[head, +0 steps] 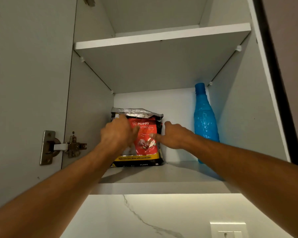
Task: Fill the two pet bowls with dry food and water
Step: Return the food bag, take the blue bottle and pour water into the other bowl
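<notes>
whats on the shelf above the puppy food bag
Only the underside and front edge of the upper shelf show from below, with nothing poking over the edge; its top is hidden. The food bag and blue bottle stand on the lower shelf.

Both bare arms reach up and forward, converging toward the middle. The left arm rises from the lower left, forearm straight, wrist slightly bent. The left hand (118, 133) shows its back, fingers spread and blurred, so whether they grip anything cannot be told. The right arm comes in from the lower right at a shallower slant. The right hand (173, 136) lies palm down, thumb raised, with a straight finger pointing toward the left hand, just beside it.
</notes>
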